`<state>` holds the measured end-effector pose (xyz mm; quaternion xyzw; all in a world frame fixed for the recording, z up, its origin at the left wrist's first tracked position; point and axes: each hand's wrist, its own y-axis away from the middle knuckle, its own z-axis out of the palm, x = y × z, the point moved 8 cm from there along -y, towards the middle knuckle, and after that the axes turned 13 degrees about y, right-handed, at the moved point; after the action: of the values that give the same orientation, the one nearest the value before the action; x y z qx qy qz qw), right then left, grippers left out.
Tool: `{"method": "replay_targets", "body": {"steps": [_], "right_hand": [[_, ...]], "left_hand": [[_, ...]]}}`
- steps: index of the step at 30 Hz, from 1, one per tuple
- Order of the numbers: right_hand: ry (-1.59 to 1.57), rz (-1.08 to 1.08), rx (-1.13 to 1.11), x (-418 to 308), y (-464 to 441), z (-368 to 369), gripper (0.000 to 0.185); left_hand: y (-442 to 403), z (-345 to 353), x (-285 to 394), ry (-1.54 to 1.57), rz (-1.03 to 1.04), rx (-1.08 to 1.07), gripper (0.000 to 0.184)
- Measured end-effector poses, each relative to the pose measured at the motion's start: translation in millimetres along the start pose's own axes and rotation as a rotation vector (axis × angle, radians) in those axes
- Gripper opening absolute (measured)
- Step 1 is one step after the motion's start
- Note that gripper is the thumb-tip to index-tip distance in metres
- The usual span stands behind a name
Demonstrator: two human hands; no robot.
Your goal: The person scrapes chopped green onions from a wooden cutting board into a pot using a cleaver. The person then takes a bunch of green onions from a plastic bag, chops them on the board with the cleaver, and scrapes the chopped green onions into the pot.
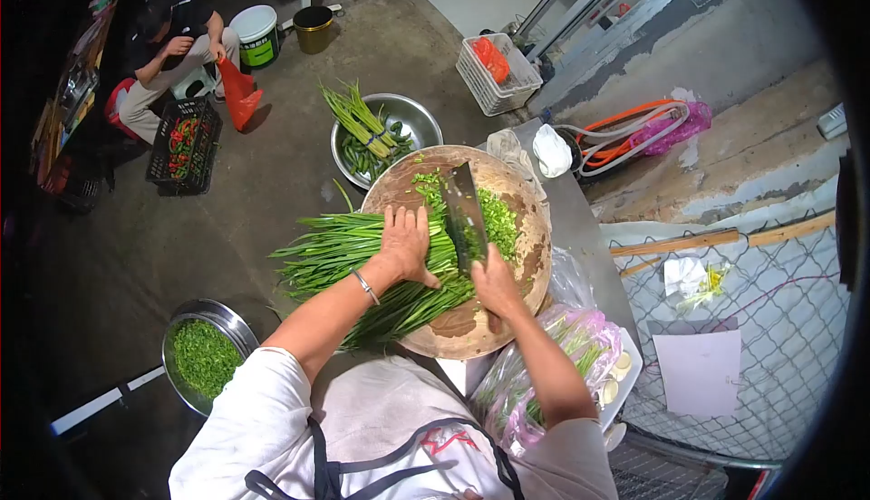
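Observation:
My left hand [405, 245] is closed over a thick bunch of garlic chives [331, 239], fingers and thumb pressing it onto a round wooden chopping board [444, 330]. My right hand [496, 284] grips the handle of a cleaver [465, 215]. Its broad blade stands on edge across the cut end of the bunch, just right of my left hand. Chopped chives [498, 226] lie in a heap beyond the blade. Long leaves hang over the board's left side.
Behind the board, a metal bowl [422, 120] holds green peppers and long green stalks. A pot of chopped greens [207, 357] stands lower left. Plastic-bagged greens [580, 341] lie at right. Farther off, a seated person [172, 52] is beside a black crate [161, 174] of red peppers.

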<state>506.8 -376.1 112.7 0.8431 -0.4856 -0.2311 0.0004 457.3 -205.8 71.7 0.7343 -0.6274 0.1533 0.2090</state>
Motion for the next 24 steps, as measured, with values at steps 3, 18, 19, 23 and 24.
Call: {"method": "replay_targets", "body": {"steps": [3,18,19,23,24], "right_hand": [[0.088,-0.031,-0.054,-22,27,-50,0.026],[0.144,0.025,-0.203,-12,-7,35,0.029],[0.127,0.033,-0.159,-11,-10,40,0.029],[0.053,-0.009,-0.022,1,-8,33,0.028],[0.074,-0.022,-0.012,0,-8,28,0.028]], "left_hand": [[0,13,-6,-0.012,-0.039,-0.078,0.135],[-6,13,3,-0.013,-0.074,-0.022,0.098],[-6,12,1,0.003,-0.067,-0.011,0.097],[2,5,7,0.066,-0.042,-0.036,0.092],[-1,7,10,0.074,-0.026,-0.029,0.090]]}}
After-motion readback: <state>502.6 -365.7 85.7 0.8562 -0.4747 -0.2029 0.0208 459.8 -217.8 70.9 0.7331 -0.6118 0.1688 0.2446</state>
